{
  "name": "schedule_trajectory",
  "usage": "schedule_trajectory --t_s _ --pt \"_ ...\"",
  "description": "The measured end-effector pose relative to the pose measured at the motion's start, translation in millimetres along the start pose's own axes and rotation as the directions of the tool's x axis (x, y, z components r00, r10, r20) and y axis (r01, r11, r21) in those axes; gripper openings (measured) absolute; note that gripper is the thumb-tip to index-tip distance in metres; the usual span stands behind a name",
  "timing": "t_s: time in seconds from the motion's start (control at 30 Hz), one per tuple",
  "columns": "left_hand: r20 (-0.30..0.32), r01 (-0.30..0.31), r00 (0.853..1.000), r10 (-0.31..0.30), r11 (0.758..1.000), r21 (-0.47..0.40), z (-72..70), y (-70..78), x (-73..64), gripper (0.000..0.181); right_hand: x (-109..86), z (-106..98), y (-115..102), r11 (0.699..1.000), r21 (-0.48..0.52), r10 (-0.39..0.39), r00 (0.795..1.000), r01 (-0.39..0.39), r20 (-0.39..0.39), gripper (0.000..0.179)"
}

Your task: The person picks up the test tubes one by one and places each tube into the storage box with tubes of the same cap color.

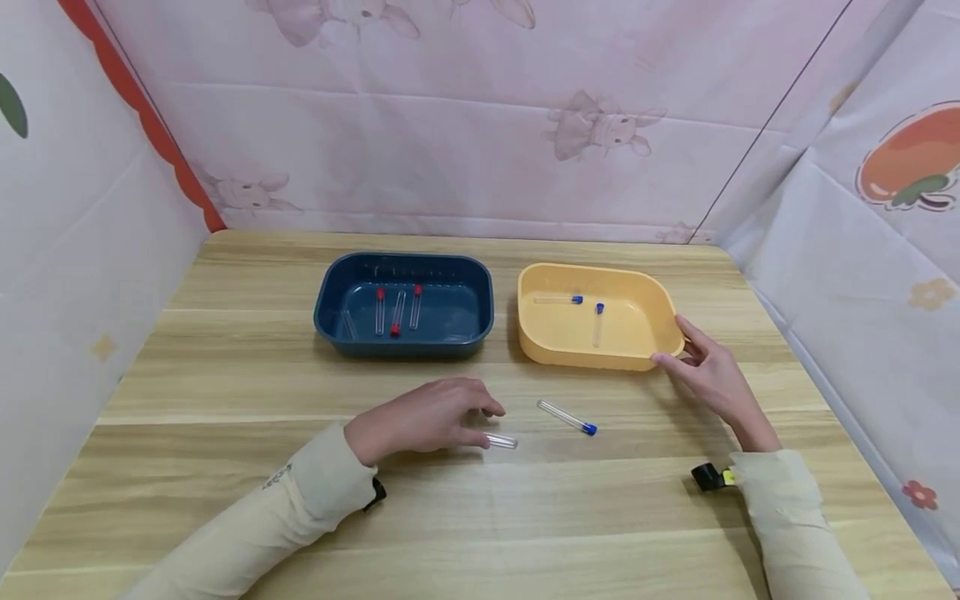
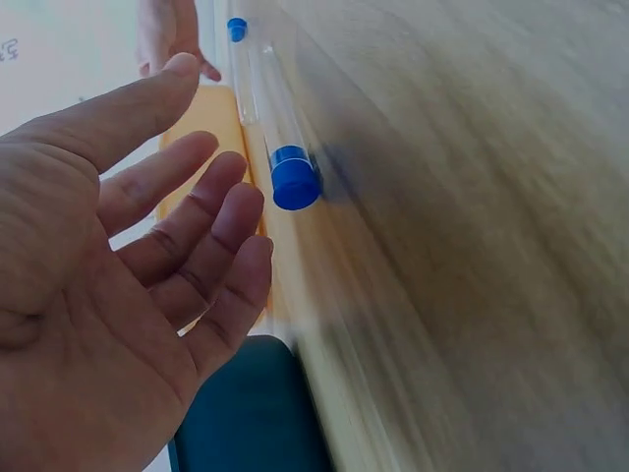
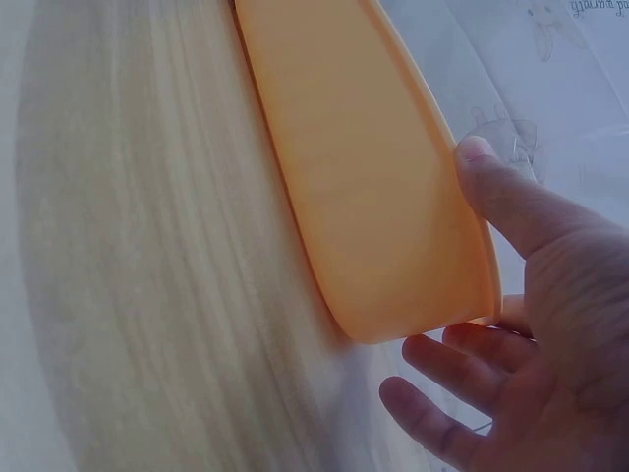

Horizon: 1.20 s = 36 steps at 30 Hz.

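My left hand (image 1: 431, 419) is over the table with fingers relaxed and spread, holding nothing. Right by its thumb lies a clear test tube (image 1: 502, 441); the hand hides its other end in the head view, while the left wrist view shows a blue cap (image 2: 295, 179) near the fingers. A second blue-capped test tube (image 1: 566, 417) lies slanted just to the right. At the near right corner of the yellow basin (image 1: 585, 358), my right hand (image 1: 708, 371) grips the rim, thumb on the edge and fingers around the outer end wall.
Two blue-capped tubes (image 1: 598, 325) lie inside the yellow basin. To its left stands a dark blue basin (image 1: 405, 348) holding red-capped tubes (image 1: 416, 308). Both basins are toward the back of the wooden table (image 1: 525, 533), which printed cloth walls (image 1: 450, 167) enclose.
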<state>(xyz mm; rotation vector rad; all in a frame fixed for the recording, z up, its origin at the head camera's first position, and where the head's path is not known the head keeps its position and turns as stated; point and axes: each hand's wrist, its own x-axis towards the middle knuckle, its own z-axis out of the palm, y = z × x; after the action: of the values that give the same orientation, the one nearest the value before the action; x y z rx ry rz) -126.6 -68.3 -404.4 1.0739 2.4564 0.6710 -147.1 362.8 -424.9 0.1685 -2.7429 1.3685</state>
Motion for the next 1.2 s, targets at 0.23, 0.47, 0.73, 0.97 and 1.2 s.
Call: schedule_trajectory --t_s 0.23,0.47,0.73,0.97,1.2 --pt "0.025 -0.007 1.0 0.007 1.0 0.011 7.1 -2.0 2.4 0.035 -0.8 0 -1 1.0 0.002 -0.01 1.0 0.011 -0.001 0.083" --pt "0.04 -0.023 0.999 0.02 0.998 0.051 12.8 -2.3 6.4 0.029 -1.1 0 -1 1.0 -0.004 -0.006 1.0 0.006 0.001 0.083" --pt "0.035 -0.015 0.999 0.014 0.999 0.046 14.6 -2.1 9.0 0.026 -0.3 0 -1 1.0 -0.002 -0.003 1.0 0.003 0.004 0.084" --pt "0.0 0.019 1.0 -0.019 0.999 0.04 16.2 -2.7 12.1 0.026 0.5 1 0 1.0 -0.01 -0.007 1.0 0.007 0.004 0.083" --pt "-0.032 0.068 0.997 -0.067 0.997 0.033 17.7 -0.9 14.5 0.035 0.0 0 0 1.0 -0.008 0.003 1.0 -0.003 0.008 0.083"
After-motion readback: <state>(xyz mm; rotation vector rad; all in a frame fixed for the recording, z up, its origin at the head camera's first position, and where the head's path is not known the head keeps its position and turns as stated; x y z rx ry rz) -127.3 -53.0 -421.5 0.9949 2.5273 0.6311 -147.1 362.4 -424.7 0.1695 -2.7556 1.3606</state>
